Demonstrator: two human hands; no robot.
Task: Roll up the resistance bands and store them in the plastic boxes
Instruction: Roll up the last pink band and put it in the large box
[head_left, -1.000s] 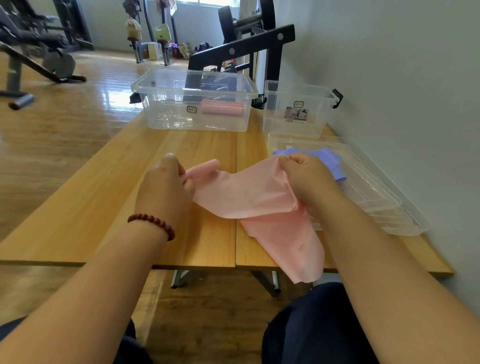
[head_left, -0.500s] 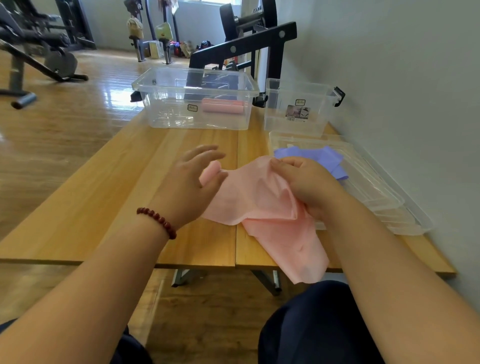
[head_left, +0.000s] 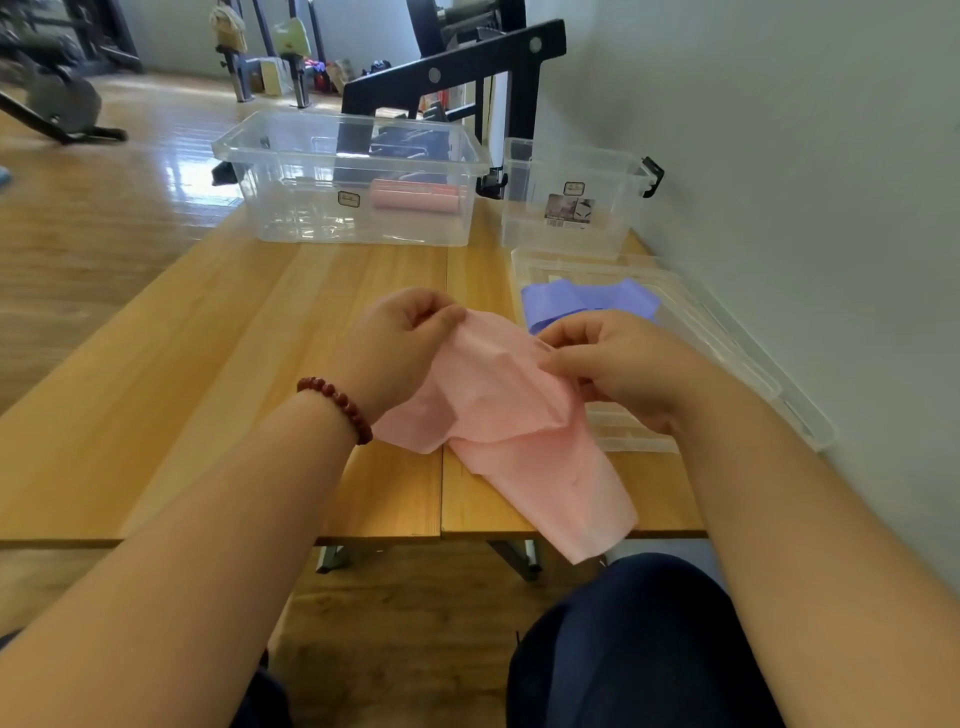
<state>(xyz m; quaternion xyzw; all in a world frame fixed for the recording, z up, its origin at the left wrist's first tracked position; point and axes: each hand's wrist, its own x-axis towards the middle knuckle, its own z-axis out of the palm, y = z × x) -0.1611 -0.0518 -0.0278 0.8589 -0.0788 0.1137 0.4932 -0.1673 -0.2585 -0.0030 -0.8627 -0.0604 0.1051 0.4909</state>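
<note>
Both hands are pinching the far end of the pink resistance band (head_left: 498, 400): the left hand (head_left: 400, 353) is gripping its left corner between thumb and curled fingers, and the right hand (head_left: 618, 364) is gripping the crumpled right side with its fingertips, so the held edge is running roughly left to right between them, just above the wooden table (head_left: 208, 389). From that edge the band's long axis is running diagonally toward the person and to the right; it is lying wrinkled and partly folded on the tabletop, and its free end is hanging over the near edge above the person's knee in dark trousers (head_left: 639, 639). A red bead bracelet (head_left: 337, 405) is sitting on the left wrist. Just beyond the right hand a purple resistance band (head_left: 587, 301) is lying bunched, stretched left to right, on a stack of clear plastic lids (head_left: 727, 338) that is resting along the wall side of the table. At the far end of the table a large clear plastic box (head_left: 291, 208) is standing open, and a rolled pink band (head_left: 415, 196) is lying inside its right half with its long axis running left to right, parallel to the front wall. Beside it on the right, a smaller clear plastic box (head_left: 519, 228) with black latches is standing open near the wall. A black gym frame (head_left: 452, 67) is standing behind the boxes.
</note>
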